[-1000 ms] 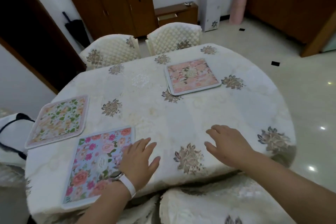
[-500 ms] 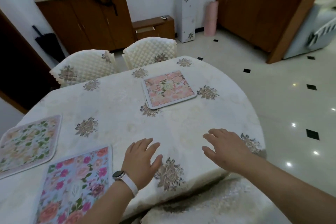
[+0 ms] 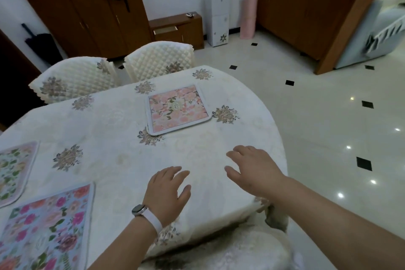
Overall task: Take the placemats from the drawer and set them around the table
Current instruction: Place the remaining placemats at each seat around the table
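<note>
Three floral placemats lie flat on the round table [image 3: 109, 160] with its cream cloth. A pink one [image 3: 177, 109] is at the far side, a blue one with pink roses [image 3: 46, 230] at the near left, a white and green one [image 3: 13, 169] at the left edge, partly cut off. My left hand [image 3: 167, 193], with a white watch on the wrist, hovers over the cloth near the front edge, fingers spread, holding nothing. My right hand [image 3: 254, 171] hovers to its right, also empty with fingers apart. A low cabinet's drawer [image 3: 165, 29] at the far wall stands slightly pulled out.
Two quilted cream chairs [image 3: 74, 79] [image 3: 160, 59] stand behind the table, another chair [image 3: 230, 250] below my arms. Wooden cabinets [image 3: 87, 17] line the far wall, with a white floral unit [image 3: 217, 11] and a pink roll [image 3: 248, 17]. Glossy tiled floor [image 3: 328, 127] spreads to the right.
The view has swung right and lifted, so the mats slid left in the picture. Both hands stay spread and empty above the cloth; the left one has drawn away from the blue mat.
</note>
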